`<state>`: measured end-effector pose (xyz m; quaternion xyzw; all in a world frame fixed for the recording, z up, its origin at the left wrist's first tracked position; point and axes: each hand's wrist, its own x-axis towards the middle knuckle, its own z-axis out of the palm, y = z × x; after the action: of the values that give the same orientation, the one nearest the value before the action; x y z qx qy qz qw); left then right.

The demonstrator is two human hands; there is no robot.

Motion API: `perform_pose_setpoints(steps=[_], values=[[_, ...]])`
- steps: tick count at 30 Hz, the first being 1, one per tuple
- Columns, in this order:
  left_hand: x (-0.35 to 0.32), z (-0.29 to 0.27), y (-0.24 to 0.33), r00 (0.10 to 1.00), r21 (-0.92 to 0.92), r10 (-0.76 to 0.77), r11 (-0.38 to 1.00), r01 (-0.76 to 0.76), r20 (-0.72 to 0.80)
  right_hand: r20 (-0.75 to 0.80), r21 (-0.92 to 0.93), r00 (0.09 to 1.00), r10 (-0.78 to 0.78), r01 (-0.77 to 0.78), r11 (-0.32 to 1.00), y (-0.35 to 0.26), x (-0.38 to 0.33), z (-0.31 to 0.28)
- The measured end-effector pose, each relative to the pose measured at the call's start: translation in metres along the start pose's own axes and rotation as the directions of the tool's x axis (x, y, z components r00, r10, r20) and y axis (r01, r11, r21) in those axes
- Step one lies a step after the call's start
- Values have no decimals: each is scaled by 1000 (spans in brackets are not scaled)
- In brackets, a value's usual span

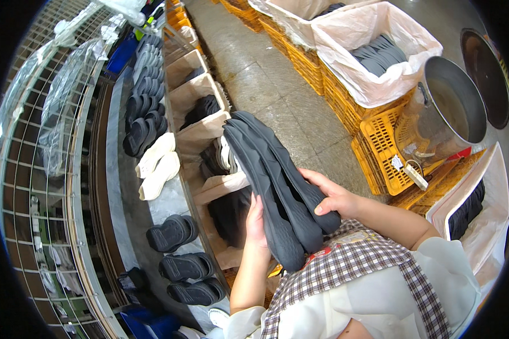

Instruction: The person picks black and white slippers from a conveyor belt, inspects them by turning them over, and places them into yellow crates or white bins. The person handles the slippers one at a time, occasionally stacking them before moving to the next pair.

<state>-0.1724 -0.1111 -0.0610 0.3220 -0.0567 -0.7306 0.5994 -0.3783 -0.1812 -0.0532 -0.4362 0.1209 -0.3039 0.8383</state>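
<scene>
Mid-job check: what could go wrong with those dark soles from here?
The dark soles are bunched between the left hand and right hand with gaps showing, so one might slide out if the grip loosens.
Their far ends appear close to the lined bins, so a dropped one might land inside.
The white shoe pieces near the ledge edge could be knocked off.

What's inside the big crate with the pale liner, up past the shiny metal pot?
Inside the pale liner are grey, sole-shaped pieces, packed close together. They cover whatever lies beneath, so the bottom of the crate can't be seen.
</scene>
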Motion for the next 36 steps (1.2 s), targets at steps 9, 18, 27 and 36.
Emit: perform_pose_setpoints(steps=[9, 18, 27, 36], values=[[4, 10, -21, 951, 390, 293, 890, -236, -95, -392, -222, 905, 166, -268, 937, 5, 18, -9], [2, 8, -25, 890, 637, 454, 700, -321, -50, -287, -165, 883, 373, -429, 888, -1, 59, -7], [-110, -105, 221, 316, 942, 918, -298, 153, 239, -131, 445, 859, 494, -394, 804, 25, 58, -34], [-190, -334, 345, 392, 688, 762, 95, 719, -515, -424, 416, 763, 488, -315, 853, 36, 35, -40]])
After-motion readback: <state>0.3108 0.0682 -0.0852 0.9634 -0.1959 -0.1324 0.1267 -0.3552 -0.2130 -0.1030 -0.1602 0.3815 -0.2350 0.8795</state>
